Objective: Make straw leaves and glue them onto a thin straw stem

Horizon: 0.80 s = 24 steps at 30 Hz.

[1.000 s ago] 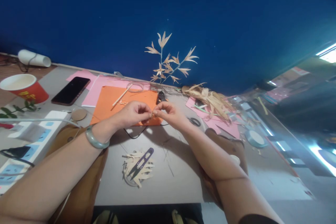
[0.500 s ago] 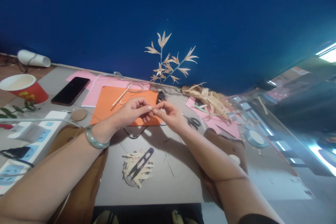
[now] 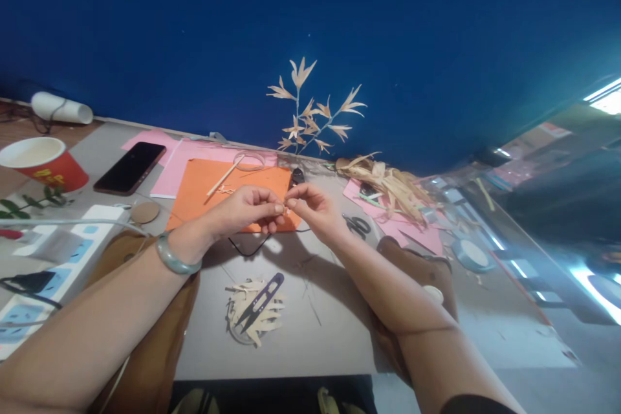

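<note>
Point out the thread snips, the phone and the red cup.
thread snips (image 3: pixel 261 301), head view, midway along its body.
phone (image 3: pixel 130 168), head view, middle of its dark screen.
red cup (image 3: pixel 58 176), head view, on its red outer wall.

Hands shifting around a pinched pale bit (image 3: pixel 285 209)
The left hand (image 3: pixel 245 207) is dropping back after its slight lift half a second ago, fingertips closing again on those of the right hand (image 3: pixel 315 208), which is edging a little farther up the table (image 3: pixel 310 336); the bit itself is too small to make out
</note>
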{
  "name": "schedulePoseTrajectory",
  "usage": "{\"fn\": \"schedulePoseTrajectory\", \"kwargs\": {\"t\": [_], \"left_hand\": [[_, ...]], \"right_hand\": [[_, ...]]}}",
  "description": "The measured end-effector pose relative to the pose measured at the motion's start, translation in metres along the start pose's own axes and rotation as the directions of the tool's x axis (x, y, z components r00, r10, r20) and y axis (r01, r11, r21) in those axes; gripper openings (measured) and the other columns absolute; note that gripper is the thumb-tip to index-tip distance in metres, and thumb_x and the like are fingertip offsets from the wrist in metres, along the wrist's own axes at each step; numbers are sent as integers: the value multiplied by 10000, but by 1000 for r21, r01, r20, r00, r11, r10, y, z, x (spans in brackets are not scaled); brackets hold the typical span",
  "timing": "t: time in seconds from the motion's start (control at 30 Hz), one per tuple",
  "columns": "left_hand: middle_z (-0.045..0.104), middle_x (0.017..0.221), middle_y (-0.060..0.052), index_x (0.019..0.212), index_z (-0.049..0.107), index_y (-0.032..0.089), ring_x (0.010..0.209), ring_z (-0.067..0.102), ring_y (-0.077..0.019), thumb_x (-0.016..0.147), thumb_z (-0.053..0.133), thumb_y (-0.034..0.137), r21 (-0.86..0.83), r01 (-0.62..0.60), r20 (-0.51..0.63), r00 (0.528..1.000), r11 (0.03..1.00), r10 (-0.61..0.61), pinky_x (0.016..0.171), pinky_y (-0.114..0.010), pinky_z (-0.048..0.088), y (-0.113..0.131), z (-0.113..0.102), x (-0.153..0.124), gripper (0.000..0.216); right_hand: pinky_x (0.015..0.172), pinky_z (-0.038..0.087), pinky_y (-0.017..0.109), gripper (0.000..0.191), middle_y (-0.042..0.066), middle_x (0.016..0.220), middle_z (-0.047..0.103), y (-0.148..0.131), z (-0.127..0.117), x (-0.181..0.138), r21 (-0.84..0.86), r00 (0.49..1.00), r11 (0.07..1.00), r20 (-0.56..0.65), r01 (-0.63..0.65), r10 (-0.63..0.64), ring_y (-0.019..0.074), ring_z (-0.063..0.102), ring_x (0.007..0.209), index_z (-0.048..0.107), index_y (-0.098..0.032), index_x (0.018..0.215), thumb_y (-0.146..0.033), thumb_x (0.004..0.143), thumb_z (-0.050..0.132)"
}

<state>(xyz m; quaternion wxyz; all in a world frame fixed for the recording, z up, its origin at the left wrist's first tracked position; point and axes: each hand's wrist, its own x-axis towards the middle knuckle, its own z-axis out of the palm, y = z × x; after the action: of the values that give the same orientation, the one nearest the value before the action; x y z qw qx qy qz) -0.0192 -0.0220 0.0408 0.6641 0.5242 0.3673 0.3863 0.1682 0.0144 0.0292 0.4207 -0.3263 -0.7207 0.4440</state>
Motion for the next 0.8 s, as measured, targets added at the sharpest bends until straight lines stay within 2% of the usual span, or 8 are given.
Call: {"fn": "schedulePoseTrajectory", "kwargs": {"t": [0.13, 0.33, 0.5, 0.8], "left_hand": [[689, 662, -50, 742, 648, 112, 511, 605, -97, 724, 747, 392, 3, 5, -13, 1000, 1000, -5, 496, -202, 473, -1, 0, 0, 297], [678, 646, -43, 745, 660, 113, 514, 592, -89, 749, 730, 360, -31, -28, 12, 1000, 999, 28, 503, -197, 468, 1, 0, -1, 257], [695, 680, -44, 758, 641, 120, 521, 601, -87, 758, 725, 340, -66, -35, -1, 999, 997, 35, 517, -199, 487, 1, 0, -2, 235], [670, 638, -28, 759, 568, 137, 526, 614, -108, 793, 690, 380, 81, -166, -135, 975, 983, 176, 510, -226, 514, -10, 3, 3, 274]], "right_hand": [[780, 477, 295, 243, 20, 828, 680, -1, 0, 1, 2, 999, 1000, 23, 25, -25, 142, 607, 787, 688, -205, 862, -429, 772, 721], [701, 468, 273, 275, 8, 745, 646, -2, 2, 0, 40, 999, 998, 18, -43, 42, 122, 570, 691, 647, -191, 772, -459, 767, 708], [681, 455, 269, 264, 0, 723, 637, 1, 3, 0, 97, 999, 994, 15, -39, 38, 116, 559, 670, 645, -190, 760, -436, 742, 740], [711, 451, 287, 224, 7, 727, 647, 1, 3, -1, -81, 998, 995, -8, 59, -60, 132, 565, 700, 645, -194, 751, -408, 799, 688]]}}
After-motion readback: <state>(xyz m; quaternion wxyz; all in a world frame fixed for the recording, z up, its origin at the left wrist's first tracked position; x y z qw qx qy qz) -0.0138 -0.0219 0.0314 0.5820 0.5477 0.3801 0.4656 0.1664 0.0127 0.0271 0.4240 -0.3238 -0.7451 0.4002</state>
